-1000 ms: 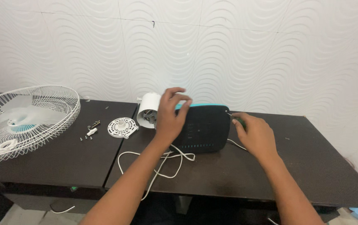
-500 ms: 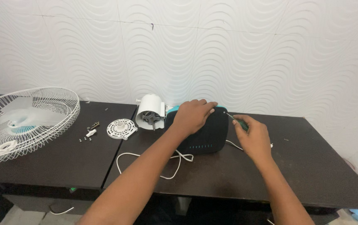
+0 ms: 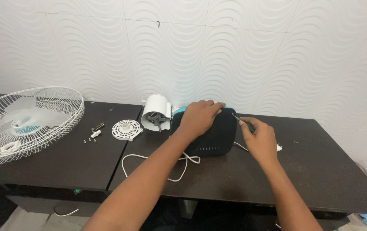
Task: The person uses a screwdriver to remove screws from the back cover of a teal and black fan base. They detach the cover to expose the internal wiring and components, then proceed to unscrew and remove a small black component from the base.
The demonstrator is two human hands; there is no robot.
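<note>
- Nearest us, a white cord [image 3: 166, 164] loops loose on the dark counter [image 3: 320, 171], just in front of the fan base.
- The fan base [image 3: 211, 132], dark with a teal rim, lies tipped on the counter between the two hands, its long side running left to right.
- The left hand [image 3: 200, 116] is spread flat over the top edge, fingers curled across it, pinning it down. It's the nearer hand, right on the base.
- The right hand [image 3: 258, 137] is closed round a small screwdriver [image 3: 242, 122], tip aimed at the base's right edge.
- A second back, the left hand sat on the base's left corner; now it's slid rightward along the top, and the screwdriver has closed in.
- Further off: white motor housing [image 3: 157, 112], round vent cover [image 3: 126, 129], loose screws [image 3: 93, 134], and the wire fan cage [image 3: 25, 122] far left.
</note>
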